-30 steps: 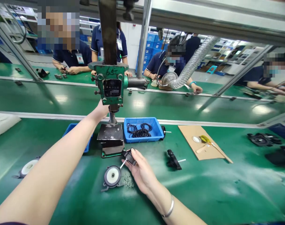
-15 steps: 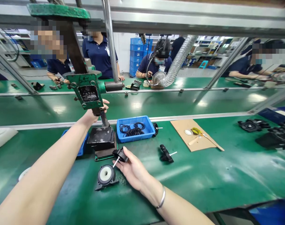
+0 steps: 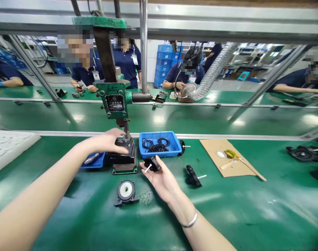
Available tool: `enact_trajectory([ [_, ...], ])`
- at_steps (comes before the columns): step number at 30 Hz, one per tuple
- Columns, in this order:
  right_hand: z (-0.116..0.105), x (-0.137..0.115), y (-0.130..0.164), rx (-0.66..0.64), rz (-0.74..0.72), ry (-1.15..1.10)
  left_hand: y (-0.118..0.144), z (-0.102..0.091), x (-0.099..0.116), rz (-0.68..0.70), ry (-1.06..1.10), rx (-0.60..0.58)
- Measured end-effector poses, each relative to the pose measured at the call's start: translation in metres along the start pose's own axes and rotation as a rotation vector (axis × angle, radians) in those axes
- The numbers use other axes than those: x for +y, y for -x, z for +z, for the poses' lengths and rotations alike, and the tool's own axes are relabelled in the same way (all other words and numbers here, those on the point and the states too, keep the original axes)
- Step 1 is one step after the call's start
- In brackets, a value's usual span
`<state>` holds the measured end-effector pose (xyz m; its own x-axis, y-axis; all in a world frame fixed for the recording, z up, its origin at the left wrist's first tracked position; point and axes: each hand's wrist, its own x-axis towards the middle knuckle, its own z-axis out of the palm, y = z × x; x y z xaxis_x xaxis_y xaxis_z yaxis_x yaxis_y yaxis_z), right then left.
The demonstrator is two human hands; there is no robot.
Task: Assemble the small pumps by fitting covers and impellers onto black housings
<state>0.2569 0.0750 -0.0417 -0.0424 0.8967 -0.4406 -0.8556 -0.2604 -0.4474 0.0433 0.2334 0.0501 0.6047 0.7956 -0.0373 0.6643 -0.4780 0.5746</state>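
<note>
Our right hand [image 3: 162,177] pinches the small black part [image 3: 152,163]; our left hand [image 3: 109,141] rests flat on the press block [image 3: 123,150], probably steadying it. Seat the part squarely near the worktop [image 3: 226,216] back edge.

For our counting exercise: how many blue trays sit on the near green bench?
2. One blue tray holding black rings stands right of the press; another lies left of it, partly hidden under the left hand. More may be hidden.
</note>
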Motion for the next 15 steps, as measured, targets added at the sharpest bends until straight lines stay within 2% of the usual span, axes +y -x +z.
enact_trajectory([
  [2,0.000,-0.002,0.000,0.002,0.001,-0.006,0.010,0.010,0.004,0.138,-0.239,-0.141],
  [5,-0.001,-0.002,-0.003,0.004,0.003,0.000,0.008,0.027,0.008,0.256,-0.415,-0.126],
  [8,-0.003,-0.001,-0.005,0.011,-0.001,0.009,0.001,0.034,0.010,0.240,-0.464,-0.083],
  [15,-0.004,-0.001,-0.007,0.002,-0.011,0.017,-0.003,0.036,0.007,0.235,-0.457,-0.055],
])
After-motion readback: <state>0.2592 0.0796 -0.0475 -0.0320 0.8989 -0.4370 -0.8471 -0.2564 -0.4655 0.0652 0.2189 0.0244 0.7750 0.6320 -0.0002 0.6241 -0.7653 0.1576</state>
